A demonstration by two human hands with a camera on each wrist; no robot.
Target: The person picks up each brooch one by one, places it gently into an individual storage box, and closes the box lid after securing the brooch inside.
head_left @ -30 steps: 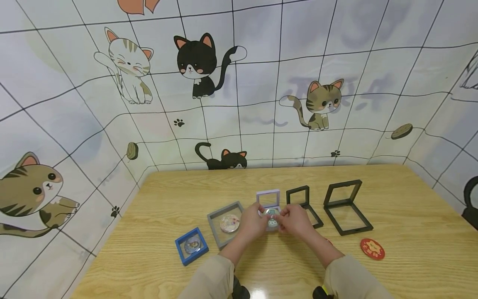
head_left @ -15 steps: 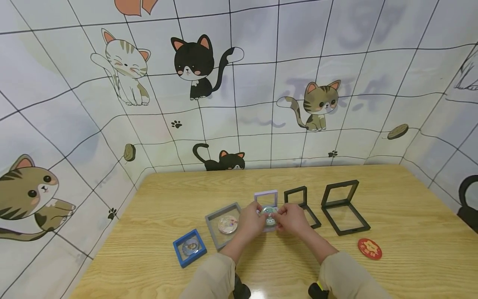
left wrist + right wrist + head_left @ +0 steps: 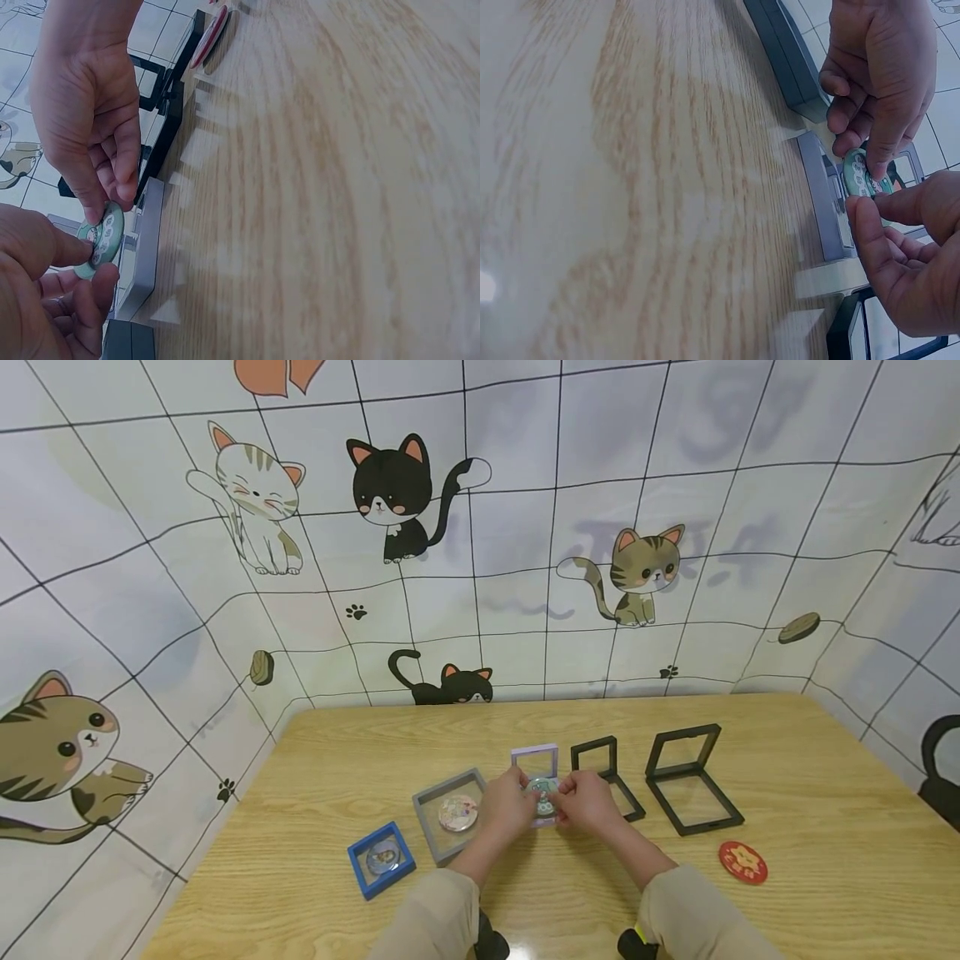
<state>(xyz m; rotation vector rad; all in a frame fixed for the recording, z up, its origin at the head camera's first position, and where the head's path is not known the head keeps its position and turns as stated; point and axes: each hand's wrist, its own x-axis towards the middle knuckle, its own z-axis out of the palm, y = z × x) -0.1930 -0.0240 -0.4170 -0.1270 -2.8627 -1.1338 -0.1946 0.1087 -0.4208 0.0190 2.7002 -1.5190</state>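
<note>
A round green button badge (image 3: 546, 807) with a pale printed pattern is held over the base of a small lilac frame box (image 3: 535, 749), whose lid stands up behind. My left hand (image 3: 506, 806) pinches the badge's left side, thumb on its face. From the other side my right hand (image 3: 588, 800) pinches it too. In the left wrist view the badge (image 3: 112, 234) is tilted, just above the lilac frame's edge (image 3: 150, 240). The right wrist view shows the badge (image 3: 855, 176) between both hands; whether it touches the frame I cannot tell. Fingers hide part of the badge.
Left of the hands lie a grey frame (image 3: 429, 827) with a round badge (image 3: 457, 813) and a blue frame (image 3: 360, 872) with another badge (image 3: 383, 857). To the right stand two opened black frames (image 3: 630, 797) (image 3: 693, 770). A red round badge (image 3: 743, 862) lies nearer on the wooden table (image 3: 840, 877).
The head view has shifted slightly. Both hands keep pinching the green badge over the lilac frame, with only small finger movements and a slight change in the badge's tilt.
</note>
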